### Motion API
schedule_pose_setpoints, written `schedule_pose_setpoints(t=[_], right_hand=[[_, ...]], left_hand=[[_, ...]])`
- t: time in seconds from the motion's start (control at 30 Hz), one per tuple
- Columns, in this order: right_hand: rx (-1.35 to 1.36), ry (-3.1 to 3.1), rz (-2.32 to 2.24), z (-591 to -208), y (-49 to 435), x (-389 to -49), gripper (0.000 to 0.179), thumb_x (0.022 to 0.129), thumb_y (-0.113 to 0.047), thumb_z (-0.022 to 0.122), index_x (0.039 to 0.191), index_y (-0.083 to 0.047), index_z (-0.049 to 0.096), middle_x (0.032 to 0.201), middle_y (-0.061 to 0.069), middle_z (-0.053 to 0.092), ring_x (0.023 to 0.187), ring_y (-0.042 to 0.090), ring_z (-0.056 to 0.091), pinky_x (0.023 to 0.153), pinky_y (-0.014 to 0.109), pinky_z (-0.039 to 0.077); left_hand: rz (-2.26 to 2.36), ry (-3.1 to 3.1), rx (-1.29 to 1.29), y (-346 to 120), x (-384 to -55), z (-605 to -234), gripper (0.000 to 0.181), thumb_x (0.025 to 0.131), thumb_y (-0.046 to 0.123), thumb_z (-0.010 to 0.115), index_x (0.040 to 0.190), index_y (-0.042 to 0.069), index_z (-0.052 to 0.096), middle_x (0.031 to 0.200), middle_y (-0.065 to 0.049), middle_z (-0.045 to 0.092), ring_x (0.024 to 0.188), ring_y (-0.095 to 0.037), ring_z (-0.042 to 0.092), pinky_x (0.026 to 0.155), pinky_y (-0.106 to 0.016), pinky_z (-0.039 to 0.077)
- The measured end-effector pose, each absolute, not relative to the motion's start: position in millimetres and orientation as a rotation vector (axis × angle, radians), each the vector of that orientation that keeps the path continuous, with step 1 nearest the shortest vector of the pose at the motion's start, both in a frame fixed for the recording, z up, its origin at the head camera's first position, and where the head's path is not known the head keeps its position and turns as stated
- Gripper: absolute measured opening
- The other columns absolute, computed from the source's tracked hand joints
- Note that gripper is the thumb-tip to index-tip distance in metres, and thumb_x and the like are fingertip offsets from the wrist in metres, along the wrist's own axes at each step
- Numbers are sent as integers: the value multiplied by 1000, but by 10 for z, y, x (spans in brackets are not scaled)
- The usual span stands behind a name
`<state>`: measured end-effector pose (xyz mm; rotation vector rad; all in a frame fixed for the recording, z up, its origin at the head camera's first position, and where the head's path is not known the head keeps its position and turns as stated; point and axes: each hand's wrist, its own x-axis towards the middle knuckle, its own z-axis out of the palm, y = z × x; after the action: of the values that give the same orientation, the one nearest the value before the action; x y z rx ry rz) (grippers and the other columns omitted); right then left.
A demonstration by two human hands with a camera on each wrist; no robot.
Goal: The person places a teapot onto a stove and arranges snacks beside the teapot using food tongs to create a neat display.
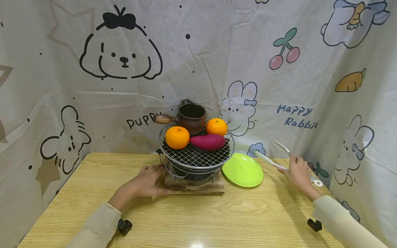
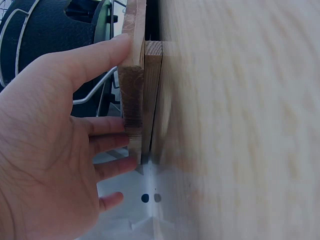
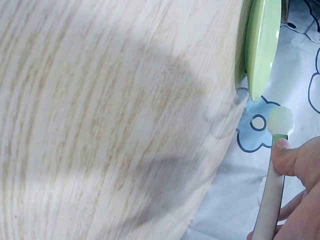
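Note:
The left hand [image 1: 145, 182] rests against the left end of a wooden board [image 1: 198, 188], beneath a small round grill stove [image 1: 192, 175]. Seen from the left wrist, its thumb touches the edge of the board [image 2: 134, 95] and its fingers lie nearly straight along it. At the right, the right hand [image 1: 299, 175] holds white tongs [image 1: 267, 159] above the table, their arms spread and nothing between the tips. The right wrist view shows the thumb pressed on one arm of the tongs [image 3: 272, 200]; part of the hand is cut off.
On the wire rack [image 1: 192, 159] sit two oranges [image 1: 177, 137] [image 1: 216, 127], a purple sweet potato [image 1: 208, 142] and a brown pot [image 1: 192, 120] with a side handle. A green plate [image 1: 243, 170] lies right of the stove. A printed cloth [image 1: 192, 62] hangs behind the wooden table [image 1: 198, 217].

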<state>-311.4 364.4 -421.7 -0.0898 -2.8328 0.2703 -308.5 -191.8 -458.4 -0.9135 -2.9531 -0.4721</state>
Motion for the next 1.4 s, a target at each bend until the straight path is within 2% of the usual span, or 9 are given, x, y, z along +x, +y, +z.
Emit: schedule_pose_setpoints(t=[0.27, 0.43, 0.67, 0.83, 1.4], right_hand=[[-147, -2877, 285, -4277, 3671, -3123, 82, 98, -29, 66, 143, 27, 27, 139, 54, 29, 129, 66, 29, 108, 76, 24], [-169, -2898, 324, -4323, 3693, -3141, 83, 99, -29, 66, 144, 28, 24, 141, 54, 26, 132, 66, 25, 107, 79, 23], [-171, -2909, 340, -4355, 3692, -3138, 84, 98, -30, 66, 143, 28, 25, 139, 55, 27, 128, 68, 28, 99, 82, 29], [-166, -2918, 330, -4361, 3676, -3118, 82, 98, -30, 66, 140, 28, 27, 132, 55, 32, 119, 69, 34, 93, 80, 34], [-161, -2937, 314, -4406, 3663, -3110, 77, 98, -32, 67, 133, 29, 34, 119, 51, 42, 111, 65, 43, 82, 72, 44]], left_hand=[[-479, -2952, -914, -1916, -3089, -4587, 101, 84, 67, 67, 153, -2, 40, 157, -26, 42, 143, -45, 42, 109, -68, 32], [-484, -2957, -914, -1918, -3093, -4589, 102, 84, 67, 67, 153, -2, 40, 158, -27, 40, 143, -46, 42, 109, -69, 31], [-490, -2962, -914, -1917, -3093, -4587, 102, 84, 67, 67, 154, -2, 39, 157, -27, 40, 143, -46, 41, 110, -69, 31], [-499, -2965, -918, -1917, -3088, -4584, 101, 85, 66, 67, 153, -3, 40, 157, -28, 40, 143, -47, 41, 110, -69, 30], [-498, -2958, -918, -1912, -3095, -4591, 101, 84, 66, 67, 153, -2, 40, 157, -27, 41, 143, -46, 42, 109, -68, 31]])
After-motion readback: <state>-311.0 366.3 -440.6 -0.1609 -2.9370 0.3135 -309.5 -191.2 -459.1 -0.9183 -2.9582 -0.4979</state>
